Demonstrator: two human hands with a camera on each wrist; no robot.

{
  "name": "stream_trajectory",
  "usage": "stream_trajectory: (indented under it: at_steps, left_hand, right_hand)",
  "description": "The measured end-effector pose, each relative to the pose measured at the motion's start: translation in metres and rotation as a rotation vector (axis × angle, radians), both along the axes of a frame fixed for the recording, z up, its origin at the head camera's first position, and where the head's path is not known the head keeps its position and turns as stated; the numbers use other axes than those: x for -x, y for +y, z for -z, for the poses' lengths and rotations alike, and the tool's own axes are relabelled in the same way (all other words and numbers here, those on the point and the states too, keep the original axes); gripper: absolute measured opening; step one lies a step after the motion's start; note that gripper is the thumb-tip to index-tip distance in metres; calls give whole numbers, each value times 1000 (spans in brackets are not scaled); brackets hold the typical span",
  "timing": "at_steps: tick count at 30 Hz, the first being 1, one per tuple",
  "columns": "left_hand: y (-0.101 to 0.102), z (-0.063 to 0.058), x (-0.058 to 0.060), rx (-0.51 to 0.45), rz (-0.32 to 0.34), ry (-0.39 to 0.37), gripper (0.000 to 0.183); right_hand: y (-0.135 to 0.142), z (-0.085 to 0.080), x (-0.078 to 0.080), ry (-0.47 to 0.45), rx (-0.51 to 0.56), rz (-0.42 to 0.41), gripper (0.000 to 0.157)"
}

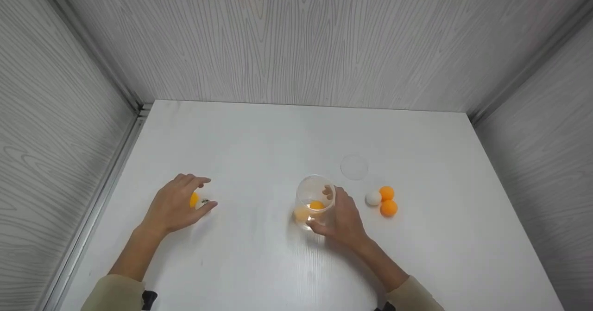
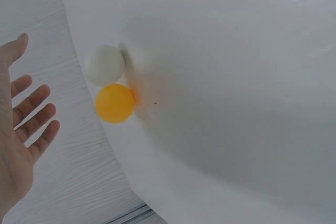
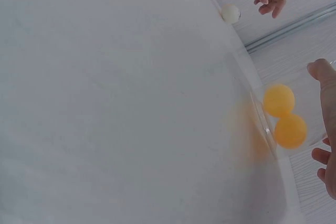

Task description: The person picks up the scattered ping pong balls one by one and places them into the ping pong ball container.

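Note:
My left hand [image 1: 173, 206] hovers at the left of the table, thumb and fingers spread apart, over an orange ball [image 2: 115, 103] and a white ball [image 2: 105, 65] with dark print. Those two balls touch each other, and the left wrist view shows a gap between them and the fingers. Near the middle, my right hand [image 1: 343, 220] grips a clear plastic cup [image 1: 311, 188] around its right side. Two orange balls [image 3: 290, 131] lie at the bottom of the cup, seen through its wall in the right wrist view.
Right of the cup, a white ball [image 1: 373, 198] and two orange balls [image 1: 388, 208] sit clustered together. A clear round disc [image 1: 354, 167] lies flat behind the cup. Grey wood-grain panels [image 1: 296, 42] enclose the white table [image 1: 241, 135] at the back and sides.

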State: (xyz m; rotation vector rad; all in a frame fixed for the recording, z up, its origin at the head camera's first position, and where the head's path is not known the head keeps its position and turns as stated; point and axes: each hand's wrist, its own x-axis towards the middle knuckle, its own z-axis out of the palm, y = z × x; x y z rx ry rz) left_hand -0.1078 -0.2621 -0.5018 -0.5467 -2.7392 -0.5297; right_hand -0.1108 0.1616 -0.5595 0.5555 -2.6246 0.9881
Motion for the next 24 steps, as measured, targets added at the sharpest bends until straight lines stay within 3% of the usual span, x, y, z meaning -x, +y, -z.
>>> stream_trajectory:
  at_steps: [16,24]
  left_hand:
    - [-6,16,-6,34,-40,-90,50]
    - [-7,24,-10,108,-20,-19,48]
  right_hand:
    - [-1,-2,-1,-19,-10,1,87]
    - [-2,-4,-3,4,-16,-2,85]
